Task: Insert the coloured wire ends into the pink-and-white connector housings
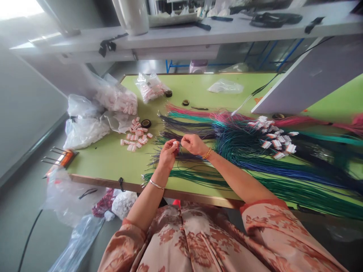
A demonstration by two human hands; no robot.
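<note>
Green tabletop [113, 162], small white plug [176, 143] above it.
Head view: right of the heaped plugs [138, 133], the left hand [168, 152] pinches the small white plug, fingertips closed; the right hand's [195, 144] fingertips are bunched just beside it, their hold impossible to tell. Thin, limp wires [235, 141] fan out farther right; crinkled plastic bags [86, 130] slump left of the heap. Smooth surface runs from heap to wooden front edge [204, 198]; grey floor [17, 204] lies beyond, leftward.

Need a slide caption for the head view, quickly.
Left hand holds a small white connector beside the right hand, over a green tabletop spread with colored wires.
</note>
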